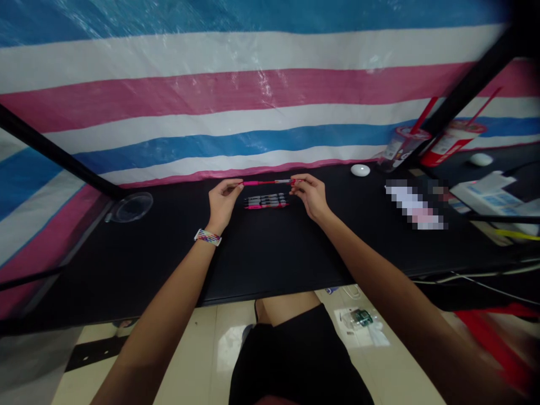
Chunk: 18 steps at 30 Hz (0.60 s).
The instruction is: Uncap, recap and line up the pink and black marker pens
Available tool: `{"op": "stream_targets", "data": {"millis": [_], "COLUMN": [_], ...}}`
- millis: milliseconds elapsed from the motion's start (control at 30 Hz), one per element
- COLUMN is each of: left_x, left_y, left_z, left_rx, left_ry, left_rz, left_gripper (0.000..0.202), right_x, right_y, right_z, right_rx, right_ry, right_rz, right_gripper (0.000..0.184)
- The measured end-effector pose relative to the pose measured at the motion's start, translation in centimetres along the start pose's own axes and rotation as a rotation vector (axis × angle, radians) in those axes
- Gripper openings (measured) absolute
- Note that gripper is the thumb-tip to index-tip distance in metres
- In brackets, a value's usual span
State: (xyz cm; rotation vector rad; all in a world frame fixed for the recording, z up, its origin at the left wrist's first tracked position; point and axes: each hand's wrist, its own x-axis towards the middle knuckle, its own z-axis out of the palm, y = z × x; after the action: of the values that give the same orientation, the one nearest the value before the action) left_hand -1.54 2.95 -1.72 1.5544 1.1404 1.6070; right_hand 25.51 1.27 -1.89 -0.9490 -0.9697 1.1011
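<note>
Between my two hands a red pen (265,181) is stretched out level above the black table, with a pink part at the left, a thin red length in the middle and a clear part at the right. My left hand (223,203) pinches the pink end, a patterned band around its wrist. At the other end, the fingertips of my right hand (311,194) close on the clear part. Whether the pen's parts are joined or drawn apart, I cannot tell. Just below it, several pens (265,201) lie side by side, dark with clear bodies, the nearest one pink at its left end.
A round clear lid (133,207) rests on the black table (270,253) at the left. Toward the right are a white oval object (360,170), a drink cup (403,147) with a red straw, a red-and-white cup (451,143) and a blurred-out item (415,205). Striped sheeting (253,95) hangs behind.
</note>
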Motion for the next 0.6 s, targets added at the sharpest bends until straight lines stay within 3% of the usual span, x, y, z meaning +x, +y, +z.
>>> {"op": "stream_targets", "data": {"millis": [267, 467, 600], "left_x": [-0.1, -0.4, -0.6], "left_y": [0.2, 0.6, 0.7], "left_z": [0.2, 0.5, 0.7], "left_rx": [0.017, 0.075, 0.201], "left_ry": [-0.019, -0.094, -0.154], "left_rz": [-0.005, 0.028, 0.061], "left_gripper": [0.015, 0.015, 0.044], "right_x": [0.4, -0.2, -0.5], "right_y": [0.5, 0.8, 0.6], "right_z": [-0.3, 0.5, 0.9], "right_rx": [-0.034, -0.051, -0.04], "right_ry": [0.008, -0.127, -0.153], "right_rz": [-0.024, 0.019, 0.013], "right_gripper": [0.013, 0.021, 0.026]}}
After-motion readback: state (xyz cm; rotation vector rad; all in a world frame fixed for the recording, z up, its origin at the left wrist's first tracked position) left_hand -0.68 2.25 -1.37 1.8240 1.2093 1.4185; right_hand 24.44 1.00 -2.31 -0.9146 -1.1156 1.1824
